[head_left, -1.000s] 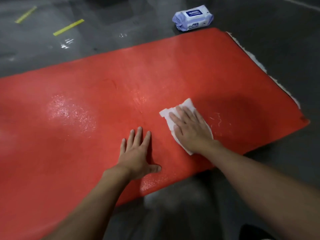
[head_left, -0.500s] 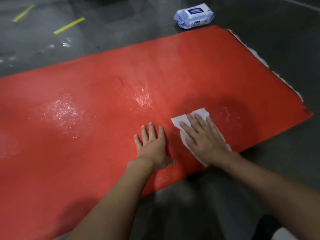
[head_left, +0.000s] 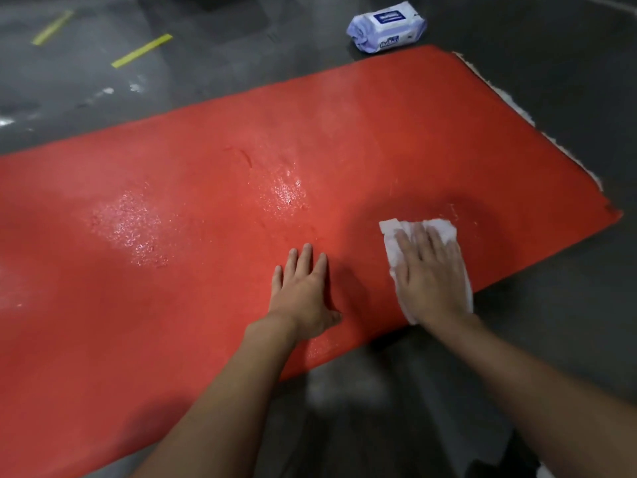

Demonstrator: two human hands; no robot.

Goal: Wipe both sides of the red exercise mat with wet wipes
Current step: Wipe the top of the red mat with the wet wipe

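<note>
One mat [head_left: 193,277], one wipe [head_left: 392,233], one pack [head_left: 386,26]

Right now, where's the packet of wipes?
In the head view the packet of wipes lies on the grey floor at the top, right of centre, just past the far corner of the red mat.

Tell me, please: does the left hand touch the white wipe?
Apart. The head view shows bare red mat between the left hand, flat on the mat, and the wipe under the right hand.
</note>
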